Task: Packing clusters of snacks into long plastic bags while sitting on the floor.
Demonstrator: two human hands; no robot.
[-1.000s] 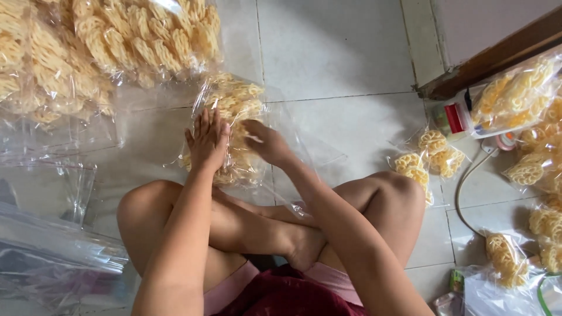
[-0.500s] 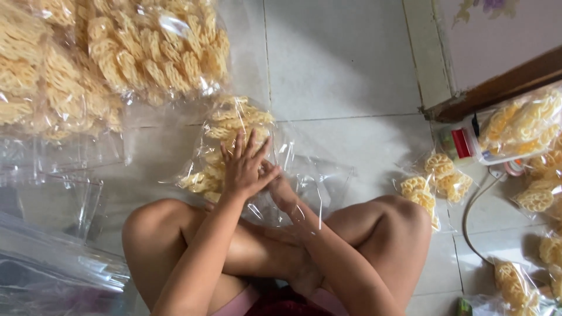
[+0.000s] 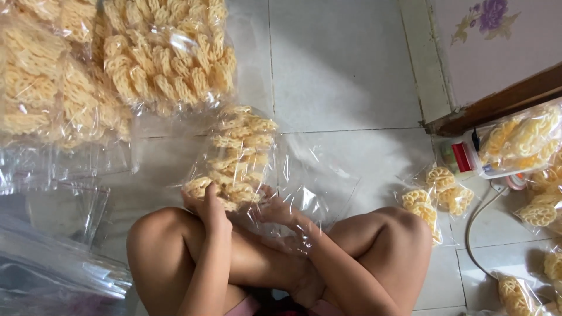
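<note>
Having slid down from the top of the stack, the left hand (image 3: 208, 202) and right hand (image 3: 275, 209) now clamp the crackers' clear bag (image 3: 234, 158) near its lower end, gathering the plastic.

clear cracker bag (image 3: 234, 158) centre; big filled bags (image 3: 117, 70) top-left

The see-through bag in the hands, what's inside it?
The clear bag holds a stack of yellow lacy crackers. The left hand covers the stack's bottom end; the right hand grips the plastic.

Cracker bag (image 3: 237, 155) on floor (image 3: 345, 70) before crossed legs (image 3: 275, 263) — bigger bags (image 3: 117, 64) behind-left, small packs (image 3: 436, 196) right.
</note>
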